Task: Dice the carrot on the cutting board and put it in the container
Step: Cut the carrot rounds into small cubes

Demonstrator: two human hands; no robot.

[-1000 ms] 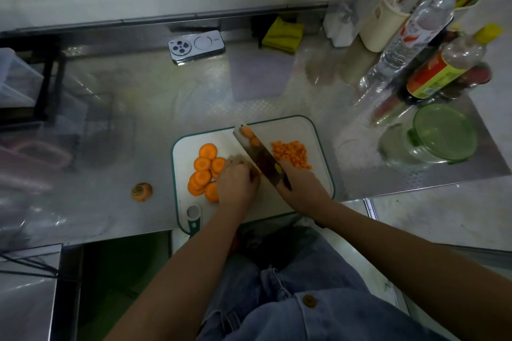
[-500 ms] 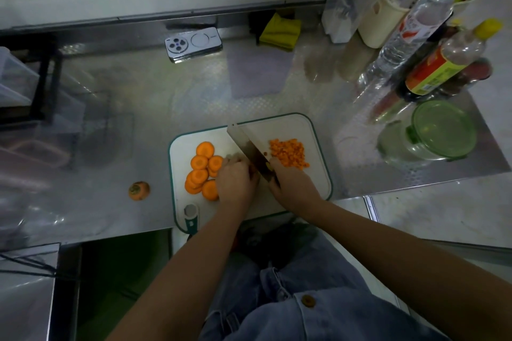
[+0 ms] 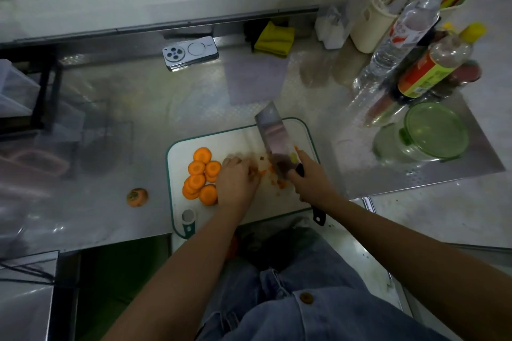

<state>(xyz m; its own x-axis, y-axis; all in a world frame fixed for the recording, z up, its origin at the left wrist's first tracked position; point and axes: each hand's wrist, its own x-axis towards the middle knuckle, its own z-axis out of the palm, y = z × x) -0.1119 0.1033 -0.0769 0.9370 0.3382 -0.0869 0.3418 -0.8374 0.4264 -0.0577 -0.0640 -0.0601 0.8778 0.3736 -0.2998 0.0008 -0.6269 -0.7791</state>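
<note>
Right grip (image 3: 313, 185) clasps the cleaver (image 3: 273, 135); carrot slices (image 3: 201, 174) lie just beside left grip (image 3: 237, 183), hold unclear.

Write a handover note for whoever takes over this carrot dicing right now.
Right hand grips the cleaver, blade over the cutting board. Left hand rests curled on the board; whether it grips anything is unclear.
Round slices lie piled at the board's left; diced carrot lies between the hands. Container stands lidded on the counter, to the right.
Done: slicing, some dicing. Left: dice the slices, open the container, fill it.
</note>
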